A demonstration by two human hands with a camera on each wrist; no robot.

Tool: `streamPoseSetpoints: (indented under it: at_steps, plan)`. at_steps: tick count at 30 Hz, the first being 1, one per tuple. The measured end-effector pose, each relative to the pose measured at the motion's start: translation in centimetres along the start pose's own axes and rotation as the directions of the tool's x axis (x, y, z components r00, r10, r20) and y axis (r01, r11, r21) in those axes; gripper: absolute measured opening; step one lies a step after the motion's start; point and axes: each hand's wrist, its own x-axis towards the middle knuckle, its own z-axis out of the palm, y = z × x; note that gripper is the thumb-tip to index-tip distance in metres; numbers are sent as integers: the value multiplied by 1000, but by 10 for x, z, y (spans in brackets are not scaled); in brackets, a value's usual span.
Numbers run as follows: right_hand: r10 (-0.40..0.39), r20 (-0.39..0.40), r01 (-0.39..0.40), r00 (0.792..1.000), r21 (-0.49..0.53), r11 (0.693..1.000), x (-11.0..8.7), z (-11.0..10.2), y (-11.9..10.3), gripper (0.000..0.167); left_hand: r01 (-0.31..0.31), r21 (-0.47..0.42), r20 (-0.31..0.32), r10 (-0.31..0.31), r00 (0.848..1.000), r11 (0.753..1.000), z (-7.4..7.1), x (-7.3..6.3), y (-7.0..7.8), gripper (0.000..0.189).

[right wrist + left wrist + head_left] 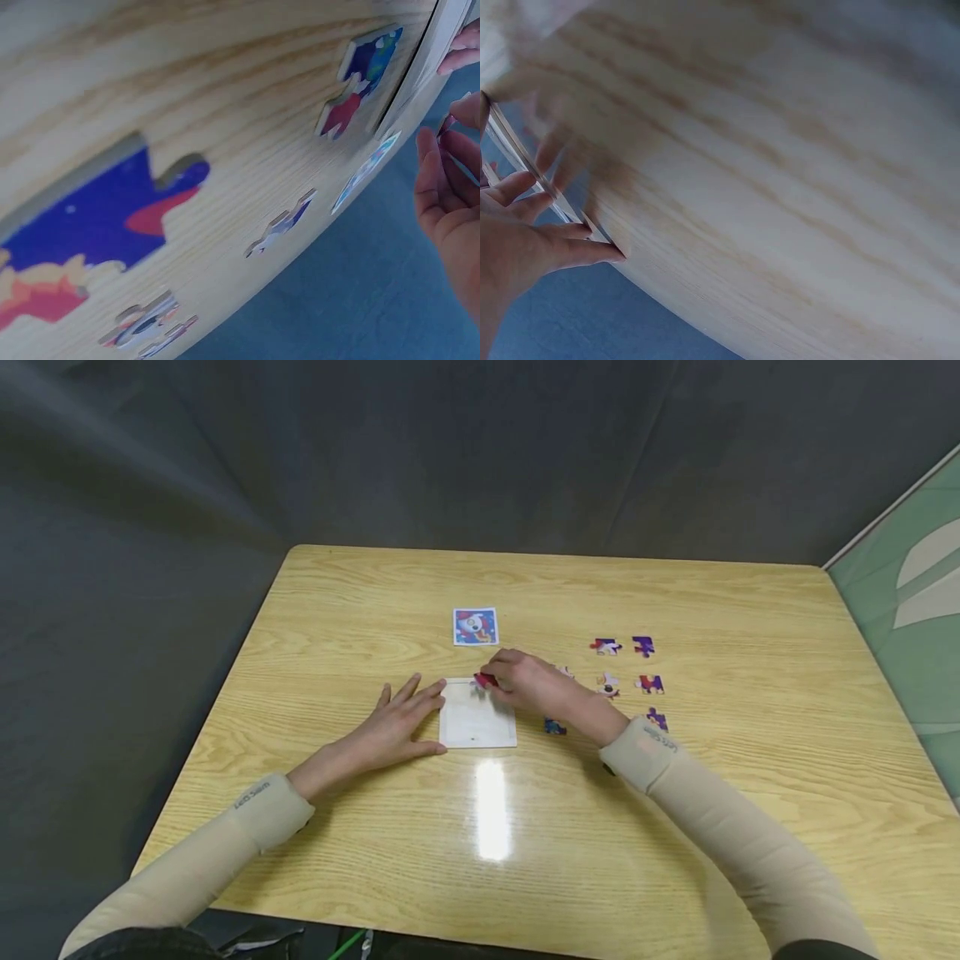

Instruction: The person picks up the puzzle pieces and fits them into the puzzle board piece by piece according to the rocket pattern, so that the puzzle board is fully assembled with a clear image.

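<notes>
A white square puzzle tray (477,718) lies on the table. My left hand (393,727) is at its left side, fingers spread, with the fingertips and thumb against the edge. In the left wrist view, the fingers of the left hand (525,232) reach along the tray's rim. My right hand (528,681) pinches a small red and white puzzle piece (485,680) between thumb and fingers over the tray's top edge. The right wrist view shows the same piece (445,124) at the fingertips, partly hidden by them.
A square picture card (476,627) with a cartoon lies behind the tray. Several loose puzzle pieces are spread right of the tray, including a purple one (643,646), a red and purple one (650,684) and a blue one (555,727) near the right forearm.
</notes>
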Motion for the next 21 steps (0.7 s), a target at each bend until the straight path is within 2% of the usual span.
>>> streamPoseSetpoints:
  at_steps: [7,12,17,21]
  plan:
    - [-67,53,67,996,-16,998,10,4,-9,25,3,2,-2,-3,1000,1000,1,0,-1,75]
    - [-86,98,88,991,-18,996,19,10,-13,25,10,-2,0,-10,1000,1000,1,0,-1,75]
    - [-105,162,116,981,-61,991,28,14,-15,24,12,5,1,-12,1000,1000,2,0,-1,74]
    - [-120,182,139,976,-97,986,31,16,-16,23,15,5,7,-15,1000,1000,1,0,0,75]
